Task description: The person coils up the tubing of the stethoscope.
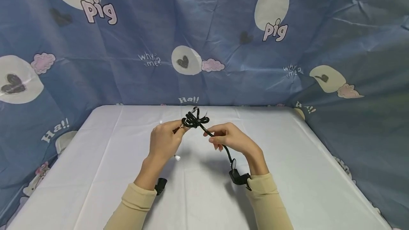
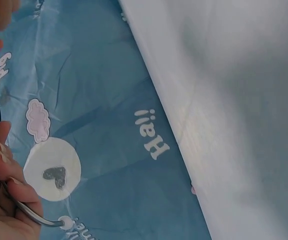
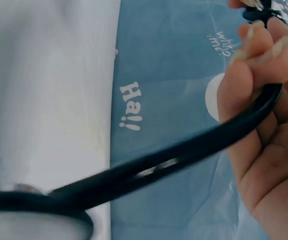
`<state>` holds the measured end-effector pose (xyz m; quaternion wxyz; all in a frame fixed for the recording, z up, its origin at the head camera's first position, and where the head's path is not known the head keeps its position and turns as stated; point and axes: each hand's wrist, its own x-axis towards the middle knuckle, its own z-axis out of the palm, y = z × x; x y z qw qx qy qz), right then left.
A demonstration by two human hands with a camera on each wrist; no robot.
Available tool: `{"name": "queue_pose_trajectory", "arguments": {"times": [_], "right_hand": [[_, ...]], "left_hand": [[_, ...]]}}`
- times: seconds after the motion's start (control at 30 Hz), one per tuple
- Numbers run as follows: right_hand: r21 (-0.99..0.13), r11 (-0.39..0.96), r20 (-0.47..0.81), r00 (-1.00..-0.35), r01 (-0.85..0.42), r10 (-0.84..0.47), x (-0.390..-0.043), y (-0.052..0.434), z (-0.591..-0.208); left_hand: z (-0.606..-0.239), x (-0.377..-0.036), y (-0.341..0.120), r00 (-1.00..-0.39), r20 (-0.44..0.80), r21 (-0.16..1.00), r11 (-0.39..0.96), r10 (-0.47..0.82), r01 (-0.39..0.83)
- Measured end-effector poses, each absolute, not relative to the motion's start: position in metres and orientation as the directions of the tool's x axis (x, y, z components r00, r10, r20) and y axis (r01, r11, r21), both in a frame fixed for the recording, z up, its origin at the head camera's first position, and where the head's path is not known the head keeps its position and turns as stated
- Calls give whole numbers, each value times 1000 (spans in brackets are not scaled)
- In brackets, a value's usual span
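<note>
Both hands are raised above the middle of the white tabletop, a little nearer its far edge than its near one, and between them hangs a stethoscope. Its black tube is bunched into a loose knot of loops just above and between the two hands, with thin metal ear pieces sticking up out of the bundle toward the far edge. The left hand is curled around the metal end of the stethoscope; in the left wrist view its fingers are bent over a curved grey metal tube that ends in a small white ear tip, and another white tip shows just below this hand in the head view. The right hand pinches the black tube between thumb and bent fingers, close beside the bundle. From that pinch the tube runs as one long line down and toward the near edge of the tabletop, slanting slightly to the right, and ends in the round chest piece, which hangs just in front of the right wrist, its disc facing roughly upward and toward the camera. Behind the tabletop a blue cartoon-printed cloth covers the back and both sides.
</note>
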<state>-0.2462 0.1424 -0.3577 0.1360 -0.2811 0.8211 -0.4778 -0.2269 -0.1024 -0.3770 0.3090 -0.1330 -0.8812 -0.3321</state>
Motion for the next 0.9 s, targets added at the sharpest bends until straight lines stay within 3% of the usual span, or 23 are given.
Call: {"name": "queue_pose_trajectory", "arguments": {"times": [0.33, 0.5, 0.7, 0.9], "right_hand": [[-846, 424, -35, -761, -322, -648, -240, 157, -345], [-834, 421, 21, -785, -355, -620, -237, 161, -337], [-814, 435, 112, -839, -385, -533, -235, 164, -331], [-784, 462, 154, -851, -414, -502, -236, 160, -331]], "left_hand": [[-382, -231, -111, -804, 595, 493, 792, -6, 359], [-388, -232, -109, -848, 518, 470, 790, 115, 394], [-395, -232, -97, -837, 486, 411, 780, 251, 473], [-398, -227, -85, -853, 417, 433, 756, 314, 491]]}}
